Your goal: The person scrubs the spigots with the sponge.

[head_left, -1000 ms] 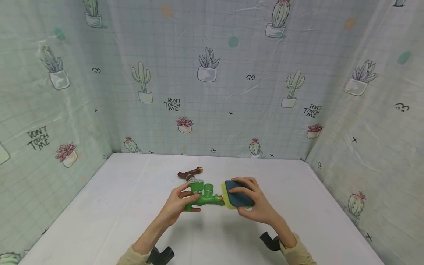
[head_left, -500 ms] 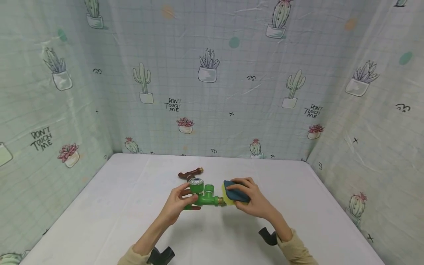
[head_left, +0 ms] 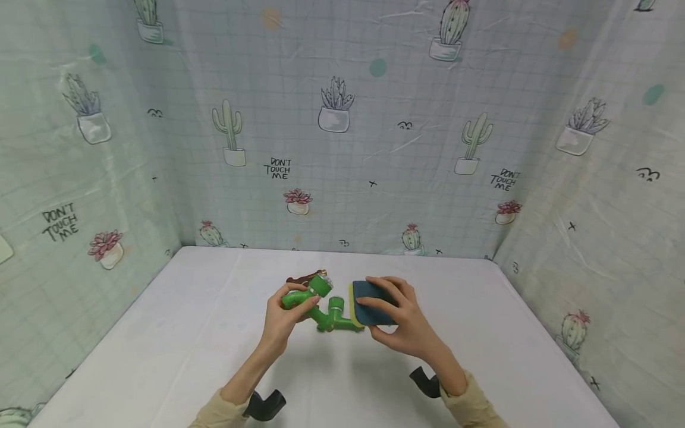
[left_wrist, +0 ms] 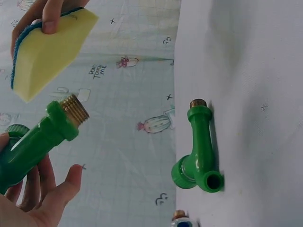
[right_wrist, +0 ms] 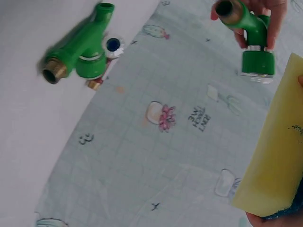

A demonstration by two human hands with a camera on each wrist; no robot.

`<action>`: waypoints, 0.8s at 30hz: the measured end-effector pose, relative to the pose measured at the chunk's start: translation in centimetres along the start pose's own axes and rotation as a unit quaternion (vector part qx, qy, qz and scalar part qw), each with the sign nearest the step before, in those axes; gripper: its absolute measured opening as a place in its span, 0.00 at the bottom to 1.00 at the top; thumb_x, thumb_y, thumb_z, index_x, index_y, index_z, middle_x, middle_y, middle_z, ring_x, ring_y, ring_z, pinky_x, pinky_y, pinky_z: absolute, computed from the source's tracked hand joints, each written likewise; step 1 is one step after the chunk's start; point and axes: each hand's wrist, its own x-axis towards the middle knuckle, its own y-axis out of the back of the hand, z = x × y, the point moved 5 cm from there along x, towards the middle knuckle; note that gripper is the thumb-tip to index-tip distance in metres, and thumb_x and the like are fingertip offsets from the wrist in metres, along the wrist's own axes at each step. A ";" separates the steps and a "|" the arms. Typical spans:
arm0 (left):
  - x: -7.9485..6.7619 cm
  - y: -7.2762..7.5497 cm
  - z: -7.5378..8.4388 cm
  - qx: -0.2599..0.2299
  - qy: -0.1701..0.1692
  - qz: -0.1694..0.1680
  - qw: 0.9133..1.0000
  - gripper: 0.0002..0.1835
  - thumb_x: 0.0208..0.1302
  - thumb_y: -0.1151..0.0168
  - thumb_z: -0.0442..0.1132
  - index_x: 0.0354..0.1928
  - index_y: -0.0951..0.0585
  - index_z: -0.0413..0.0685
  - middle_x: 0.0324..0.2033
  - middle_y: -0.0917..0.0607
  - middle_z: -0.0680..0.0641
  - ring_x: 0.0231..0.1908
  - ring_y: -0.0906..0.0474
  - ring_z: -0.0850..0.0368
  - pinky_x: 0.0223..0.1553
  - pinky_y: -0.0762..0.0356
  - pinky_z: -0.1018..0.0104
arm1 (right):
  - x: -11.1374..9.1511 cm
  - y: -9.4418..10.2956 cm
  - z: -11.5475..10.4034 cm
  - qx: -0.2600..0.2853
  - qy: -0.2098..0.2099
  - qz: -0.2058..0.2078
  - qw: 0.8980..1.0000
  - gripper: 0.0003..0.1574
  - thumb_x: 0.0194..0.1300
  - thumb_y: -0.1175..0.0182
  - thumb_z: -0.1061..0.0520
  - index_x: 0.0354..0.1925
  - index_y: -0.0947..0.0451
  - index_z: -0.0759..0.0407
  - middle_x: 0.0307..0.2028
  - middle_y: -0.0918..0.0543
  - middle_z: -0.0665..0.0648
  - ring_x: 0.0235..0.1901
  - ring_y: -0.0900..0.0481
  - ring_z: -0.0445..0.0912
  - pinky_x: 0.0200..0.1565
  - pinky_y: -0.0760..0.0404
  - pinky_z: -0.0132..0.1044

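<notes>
My left hand (head_left: 282, 321) holds a green tap (head_left: 299, 296) by its body, with the round knob tilted up to the right in the head view. Its brass threaded end (left_wrist: 75, 110) shows in the left wrist view. My right hand (head_left: 405, 324) grips a sponge (left_wrist: 56, 49), yellow with a dark blue scouring side, fingers on the blue and thumb underneath. A gap separates sponge and held tap in both wrist views. A second green tap (left_wrist: 202, 146), also brass-ended, lies on the table just beyond my hands.
A reddish-brown tap (head_left: 305, 279) lies farther back on the white table (head_left: 225, 309), partly behind the held tap. Cactus-print sheets (head_left: 342, 154) stand along the back and both sides. Dark curved pieces (head_left: 266, 405) sit at my cuffs.
My left hand has lifted the green tap slightly leftward and turned it, tipping its knob from upright toward the right. The sponge has shifted a little left and up, and its blue side faces the head camera more.
</notes>
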 end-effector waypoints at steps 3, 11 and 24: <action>-0.3 -0.3 0.0 0.037 -0.007 -0.003 0.999 0.16 0.49 0.34 0.34 0.41 0.25 0.37 0.31 0.23 0.49 0.30 0.21 0.63 0.32 0.18 0.68 | 1.1 0.1 -0.8 -0.024 0.031 0.010 0.999 0.24 0.55 0.42 0.47 0.52 0.28 0.41 0.60 0.34 0.56 0.58 0.42 0.53 0.49 0.35 0.55; -1.4 -2.1 1.1 0.128 -0.032 -0.050 0.990 0.12 0.56 0.39 0.39 0.40 0.22 0.39 0.26 0.17 0.34 0.17 0.22 0.63 0.20 0.22 0.70 | 3.5 -1.3 -0.8 -0.070 0.002 -0.030 0.997 0.29 0.50 0.38 0.52 0.53 0.29 0.41 0.59 0.34 0.57 0.55 0.40 0.51 0.47 0.36 0.50; -0.9 -1.6 -0.7 0.044 0.080 -0.010 0.996 0.21 0.57 0.40 0.46 0.46 0.26 0.35 0.26 0.17 0.41 0.19 0.19 0.53 0.24 0.19 0.54 | 0.9 -3.0 -1.9 -0.099 0.083 -0.014 0.992 0.34 0.38 0.32 0.50 0.50 0.27 0.38 0.57 0.34 0.57 0.50 0.39 0.51 0.44 0.38 0.47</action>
